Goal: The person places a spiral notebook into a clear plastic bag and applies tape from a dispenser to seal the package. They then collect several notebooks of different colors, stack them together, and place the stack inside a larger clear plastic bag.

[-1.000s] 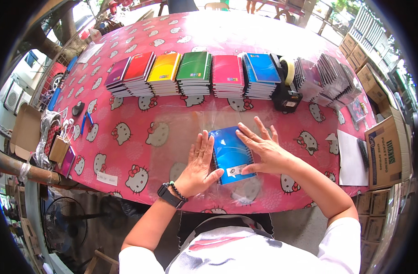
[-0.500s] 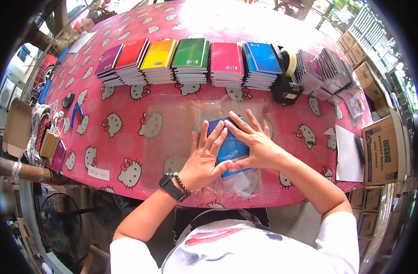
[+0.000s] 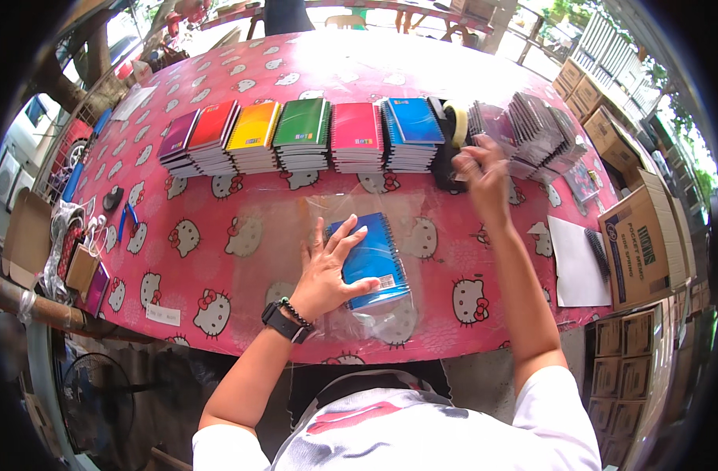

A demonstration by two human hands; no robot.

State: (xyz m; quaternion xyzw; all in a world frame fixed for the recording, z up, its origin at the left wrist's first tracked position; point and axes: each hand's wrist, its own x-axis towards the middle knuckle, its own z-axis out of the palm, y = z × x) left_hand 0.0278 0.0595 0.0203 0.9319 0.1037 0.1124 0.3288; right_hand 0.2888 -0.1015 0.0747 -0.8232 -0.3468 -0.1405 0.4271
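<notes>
A blue spiral notebook (image 3: pixel 378 255) in clear plastic film lies on the table in front of me. My left hand (image 3: pixel 331 271), wearing a dark watch and a beaded bracelet, rests on the notebook's left side with its fingers spread. Farther off to the right, my right hand (image 3: pixel 486 177) is raised beside a black tape dispenser (image 3: pixel 447 166) with a pale yellow tape roll (image 3: pixel 458 124). Its fingers look bent but are blurred, and whether they hold anything cannot be made out.
Behind the notebook runs a row of notebook stacks: purple, red, yellow, green (image 3: pixel 301 122), pink and blue. Plastic-wrapped notebooks (image 3: pixel 535 129) are stacked at the right. A white sheet (image 3: pixel 575 263) and a cardboard box (image 3: pixel 644 251) stand near the right edge; blue-handled pliers (image 3: pixel 125 221) lie left.
My right hand has left the notebook and moved away and right, up to the tape dispenser. My left hand stays on the notebook. The whole view has shifted slightly.
</notes>
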